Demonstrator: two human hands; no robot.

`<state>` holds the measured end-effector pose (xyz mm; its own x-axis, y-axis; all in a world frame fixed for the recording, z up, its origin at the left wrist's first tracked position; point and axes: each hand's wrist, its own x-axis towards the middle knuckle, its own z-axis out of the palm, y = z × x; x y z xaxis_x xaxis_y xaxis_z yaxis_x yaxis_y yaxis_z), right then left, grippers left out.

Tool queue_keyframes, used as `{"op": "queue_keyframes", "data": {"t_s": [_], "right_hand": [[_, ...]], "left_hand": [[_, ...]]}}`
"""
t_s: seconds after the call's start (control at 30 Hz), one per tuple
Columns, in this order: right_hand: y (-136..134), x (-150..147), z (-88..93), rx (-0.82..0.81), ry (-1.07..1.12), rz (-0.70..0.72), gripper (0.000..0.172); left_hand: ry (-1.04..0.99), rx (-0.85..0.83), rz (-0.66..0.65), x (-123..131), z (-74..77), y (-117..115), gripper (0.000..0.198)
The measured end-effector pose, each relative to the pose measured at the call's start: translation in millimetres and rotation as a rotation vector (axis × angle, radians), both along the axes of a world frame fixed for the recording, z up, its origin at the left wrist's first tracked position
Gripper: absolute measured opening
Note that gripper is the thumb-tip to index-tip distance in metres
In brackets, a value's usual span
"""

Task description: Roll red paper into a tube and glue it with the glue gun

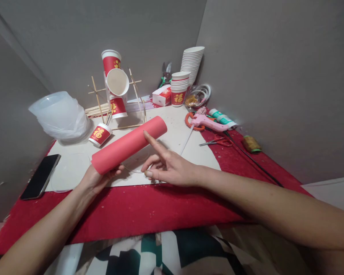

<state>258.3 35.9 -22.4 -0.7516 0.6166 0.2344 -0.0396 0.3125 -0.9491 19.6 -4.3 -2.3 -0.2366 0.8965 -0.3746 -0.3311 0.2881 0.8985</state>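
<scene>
A rolled tube of red paper (129, 143) lies tilted across my left hand (99, 177), its right end higher. The left fingers curl beneath the tube and are partly hidden by it. My right hand (167, 164) has its index finger stretched out against the tube's front side. The thumb and other right fingers are loosely bent and apart, with nothing in them. Behind the tube stands a frame of thin wooden sticks (97, 100) around stacked red and white paper cups (118, 82). One tipped paper cup (100, 134) rests left of the tube.
White board (200, 152) covers part of the red cloth (126, 210). At left are a phone (41, 176), clear discs (70, 172) and a bagged plastic bowl (61, 114). Rightward lie a pink glue gun (208, 122), red scissors (220, 140), a thread spool (251, 144) and cup stacks (180, 88).
</scene>
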Motion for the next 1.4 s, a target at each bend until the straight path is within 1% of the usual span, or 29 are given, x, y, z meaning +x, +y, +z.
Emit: {"op": "queue_keyframes", "data": {"t_s": [0.27, 0.47, 0.67, 0.93, 1.1, 1.17, 1.2, 1.27, 1.33, 1.4], "right_hand": [[0, 0, -4.6, 0.001, -0.002, 0.014, 0.106], [-3, 1, -3.5, 0.017, -0.023, 0.005, 0.105], [-4, 1, -3.6, 0.031, -0.042, 0.009, 0.105], [-4, 1, -5.4, 0.035, -0.028, 0.037, 0.106], [-5, 1, -6.3, 0.032, -0.075, 0.072, 0.103], [-4, 2, -5.7, 0.048, -0.082, 0.078, 0.096], [-4, 3, -4.9, 0.073, -0.07, 0.068, 0.089], [-5, 6, -1.8, 0.131, -0.017, 0.008, 0.069], [-6, 9, 3.0, 0.161, 0.071, -0.115, 0.047], [-7, 11, 9.1, 0.157, 0.174, -0.282, 0.031]], "left_hand": [[-0.02, 0.021, -0.015, -2, -2.3, 0, 0.01], [-0.034, 0.007, -0.011, -2, -2.7, 1, 0.009], [-0.061, 0.032, 0.005, -3, -4.7, 1, 0.011], [-0.091, 0.034, 0.014, -3, -2.7, 2, 0.011], [-0.096, 0.029, 0.031, -5, -2.8, 3, 0.012], [-0.094, 0.016, 0.032, -5, -3.0, 2, 0.013], [-0.095, 0.013, 0.031, -5, -3.1, 2, 0.013], [-0.101, 0.022, 0.03, -6, -3.5, 2, 0.012], [-0.11, 0.037, 0.033, -6, -3.7, 2, 0.011], [-0.121, 0.045, 0.034, -7, -3.7, 2, 0.011]]}}
